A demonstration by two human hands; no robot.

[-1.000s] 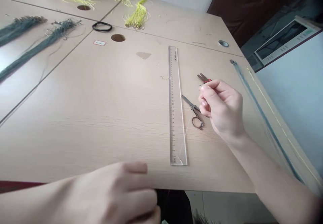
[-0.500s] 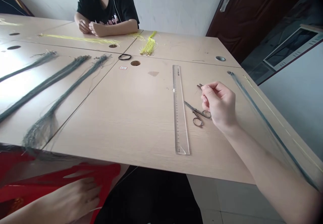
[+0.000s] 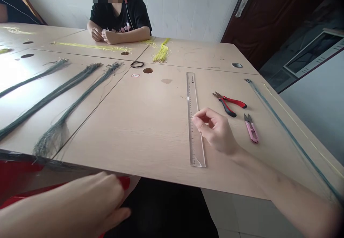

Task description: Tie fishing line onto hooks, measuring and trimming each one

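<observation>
My right hand is pinched over the clear ruler, thumb and forefinger pressed together; what they hold, if anything, is too small to name. Red-and-black pliers lie just beyond that hand, and pink thread snips lie to its right. Below the table's front edge is my left hand, blurred, its thumb apart and its other fingers mostly hidden. Grey-green thread bundles, one of them nearest the table seam, stretch across the left side.
Across the table sits a person with forearms on the top. Yellow threads, a black band, a tape roll and a blue-grey bundle lie about. Red plastic is at lower left.
My right hand has moved left and closer to me, over the ruler, uncovering the pliers and snips. The scissors no longer show. My left hand has risen toward the table edge.
</observation>
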